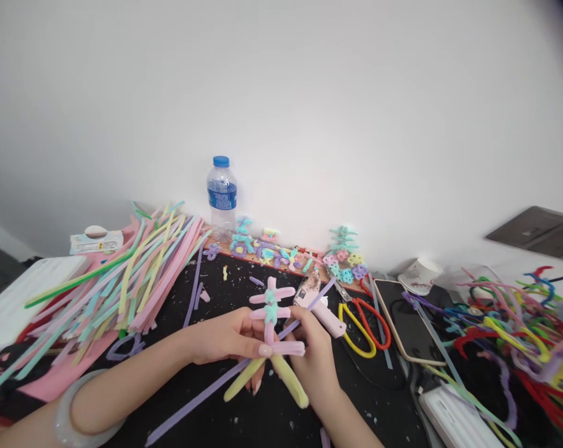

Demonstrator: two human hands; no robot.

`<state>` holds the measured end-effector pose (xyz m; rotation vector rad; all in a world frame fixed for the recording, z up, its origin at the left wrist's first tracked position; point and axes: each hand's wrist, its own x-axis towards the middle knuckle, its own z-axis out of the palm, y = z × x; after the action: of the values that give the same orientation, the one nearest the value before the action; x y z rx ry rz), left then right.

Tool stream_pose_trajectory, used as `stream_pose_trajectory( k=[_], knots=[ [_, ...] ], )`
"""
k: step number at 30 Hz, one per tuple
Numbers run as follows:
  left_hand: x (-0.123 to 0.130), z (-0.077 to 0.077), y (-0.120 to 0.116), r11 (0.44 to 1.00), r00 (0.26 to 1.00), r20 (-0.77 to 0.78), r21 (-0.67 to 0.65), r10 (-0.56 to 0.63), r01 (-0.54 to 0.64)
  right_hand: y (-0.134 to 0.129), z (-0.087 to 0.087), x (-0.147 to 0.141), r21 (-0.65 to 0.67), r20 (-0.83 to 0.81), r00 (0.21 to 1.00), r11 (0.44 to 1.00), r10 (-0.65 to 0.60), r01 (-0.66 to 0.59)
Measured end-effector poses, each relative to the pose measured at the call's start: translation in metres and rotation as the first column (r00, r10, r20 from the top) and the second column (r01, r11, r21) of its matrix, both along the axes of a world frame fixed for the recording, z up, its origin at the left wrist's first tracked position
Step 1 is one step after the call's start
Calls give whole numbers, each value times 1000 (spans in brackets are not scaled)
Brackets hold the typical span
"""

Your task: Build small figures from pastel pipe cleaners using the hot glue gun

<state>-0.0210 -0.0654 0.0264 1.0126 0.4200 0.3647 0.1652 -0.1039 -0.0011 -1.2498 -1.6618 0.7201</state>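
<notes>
Pinching firmly now, thumb against fingers, my left hand (223, 336) is gripping the pink, mint and yellow pipe-cleaner figure (270, 314) near its base, and the figure is sitting at six o'clock in the view, held up above the black tabletop (379, 410). Across from it, my right hand (316, 348) is curling in at the figure's four o'clock, with the long purple pipe cleaner (197, 401) crossing by its fingers; those fingertips are hiding, so I'm not able to tell how tightly they are closing.

And look at the shape! Pink bars are crossing a pink stem, fuzzy mint is wrapping the upper part, and two yellow legs (293, 384) are splaying toward five and seven o'clock. That purple length is running behind it all, from seven up to one.

Around the figure, the pastel pipe-cleaner bundle (169, 261) is spreading at ten o'clock, the blue-capped bottle (222, 193) is standing at eleven, and pipe-cleaner flowers (346, 274) are clustering at two. Out at three, the red-and-yellow-handled scissors (364, 323) are lying beyond my right hand, and farther along a tangle of bright pipe cleaners (519, 348) is sprawling.
</notes>
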Motion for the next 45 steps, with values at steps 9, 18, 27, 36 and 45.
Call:
stream_pose_trajectory(
  k=[9,18,27,36,45],
  knots=[
    [-5,-5,18,839,840,40,-104,541,-535,10,1,23,123,36,951,946,-307,300],
    [-5,-16,25,704,706,-75,207,704,-680,8,4,20,31,-296,920,960,-256,278],
    [-5,-13,18,841,889,-281,510,362,-182,16,2,25,-79,-454,839,951,-302,300],
    [-2,-13,16,841,855,-310,488,416,-233,15,9,20,-123,-697,698,986,-167,113],
    [-1,-12,13,839,829,-358,498,431,-221,16,5,18,-190,-578,807,982,-120,10]
  ],
)
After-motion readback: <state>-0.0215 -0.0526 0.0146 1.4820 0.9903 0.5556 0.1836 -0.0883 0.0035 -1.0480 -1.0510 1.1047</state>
